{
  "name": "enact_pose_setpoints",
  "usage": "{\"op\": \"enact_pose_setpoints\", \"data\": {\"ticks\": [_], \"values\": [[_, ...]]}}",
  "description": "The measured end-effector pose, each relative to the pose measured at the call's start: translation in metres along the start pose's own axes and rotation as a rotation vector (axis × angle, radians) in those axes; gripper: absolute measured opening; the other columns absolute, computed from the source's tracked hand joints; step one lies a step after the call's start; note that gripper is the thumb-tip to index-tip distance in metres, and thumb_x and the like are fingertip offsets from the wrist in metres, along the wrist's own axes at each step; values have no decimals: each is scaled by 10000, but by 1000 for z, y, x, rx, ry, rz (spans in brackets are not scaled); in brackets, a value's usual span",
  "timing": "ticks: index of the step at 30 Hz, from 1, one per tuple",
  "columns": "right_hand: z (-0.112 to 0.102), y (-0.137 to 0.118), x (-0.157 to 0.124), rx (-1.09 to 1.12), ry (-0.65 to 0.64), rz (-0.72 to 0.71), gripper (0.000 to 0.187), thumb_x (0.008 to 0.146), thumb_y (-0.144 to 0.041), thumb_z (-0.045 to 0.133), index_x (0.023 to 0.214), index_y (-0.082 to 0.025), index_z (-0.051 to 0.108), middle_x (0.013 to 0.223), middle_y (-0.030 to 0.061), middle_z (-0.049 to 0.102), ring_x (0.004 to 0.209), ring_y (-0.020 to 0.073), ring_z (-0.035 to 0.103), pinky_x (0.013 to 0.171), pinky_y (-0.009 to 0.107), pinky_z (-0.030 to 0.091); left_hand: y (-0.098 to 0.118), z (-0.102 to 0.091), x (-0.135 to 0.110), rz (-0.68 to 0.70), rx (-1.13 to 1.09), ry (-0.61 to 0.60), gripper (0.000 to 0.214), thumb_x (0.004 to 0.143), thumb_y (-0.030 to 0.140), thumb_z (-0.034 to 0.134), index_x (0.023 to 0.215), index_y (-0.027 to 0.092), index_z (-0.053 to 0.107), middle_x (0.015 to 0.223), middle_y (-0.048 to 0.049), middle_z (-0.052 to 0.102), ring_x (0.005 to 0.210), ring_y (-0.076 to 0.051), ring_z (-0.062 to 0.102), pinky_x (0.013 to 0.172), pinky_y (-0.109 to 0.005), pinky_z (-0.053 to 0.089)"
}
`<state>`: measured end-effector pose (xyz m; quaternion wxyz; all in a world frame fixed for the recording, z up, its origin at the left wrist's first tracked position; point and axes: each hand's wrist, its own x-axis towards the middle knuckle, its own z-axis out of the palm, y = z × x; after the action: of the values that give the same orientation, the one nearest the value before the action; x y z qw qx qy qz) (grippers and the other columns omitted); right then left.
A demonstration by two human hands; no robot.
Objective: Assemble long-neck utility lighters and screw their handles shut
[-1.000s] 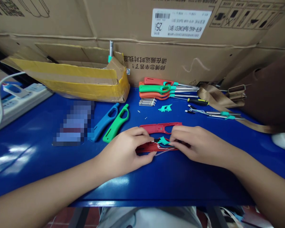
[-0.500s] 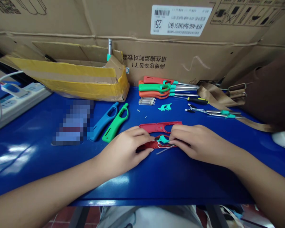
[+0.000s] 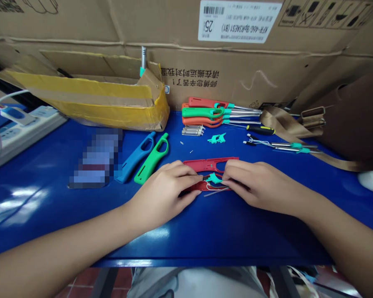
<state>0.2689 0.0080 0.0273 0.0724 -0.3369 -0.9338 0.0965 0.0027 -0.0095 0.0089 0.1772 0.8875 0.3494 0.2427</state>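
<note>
My left hand (image 3: 166, 190) is closed around the left end of a red lighter handle half (image 3: 199, 187), fingertips beside a small dark part. My right hand (image 3: 257, 182) pinches at the right end of a teal plastic trigger piece (image 3: 214, 179), which sits over that red half. White wires (image 3: 209, 186) and a thin clear tube (image 3: 216, 192) run out below it. The matching red handle half (image 3: 199, 166) lies just behind, inner side up. My fingers hide both ends of the lower half.
Blue (image 3: 136, 159) and green (image 3: 152, 159) handles lie left. Behind are lighters (image 3: 205, 121), clear fuel tanks (image 3: 192, 130), loose teal pieces (image 3: 216, 138), a screwdriver (image 3: 260, 130) and metal tubes with wires (image 3: 294, 145). A yellow-taped box (image 3: 105, 99) and power strip (image 3: 21, 128) stand left.
Both hands stay at the red handle half with only slight finger shifts. The teal piece and the clear tube have moved very little. The view has tilted slightly.
</note>
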Motion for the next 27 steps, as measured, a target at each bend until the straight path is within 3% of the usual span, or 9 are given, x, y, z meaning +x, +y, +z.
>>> {"op": "enact_pose_setpoints", "data": {"ticks": [23, 27], "values": [[-3, 1, 0, 127, -10, -64, 215, 1036, -213, 464, 932, -208, 652, 892, 28, 657, 729, 143, 566, 667, 271, 412, 3, -3, 0, 3, 105, -48, 181, 988, 231, 629, 1101, 177, 760, 1024, -73, 717, 933, -227, 616, 848, -392, 526], [-2, 2, 0, 123, -21, -57, 209, 1041, -235, 475, 921, -204, 643, 882, 19, 651, 724, 139, 562, 662, 272, 409, 2, -1, 0, -1, 100, -31, 249, 972, 220, 651, 1201, 156, 727, 1001, -79, 703, 927, -233, 613, 835, -399, 528]]}}
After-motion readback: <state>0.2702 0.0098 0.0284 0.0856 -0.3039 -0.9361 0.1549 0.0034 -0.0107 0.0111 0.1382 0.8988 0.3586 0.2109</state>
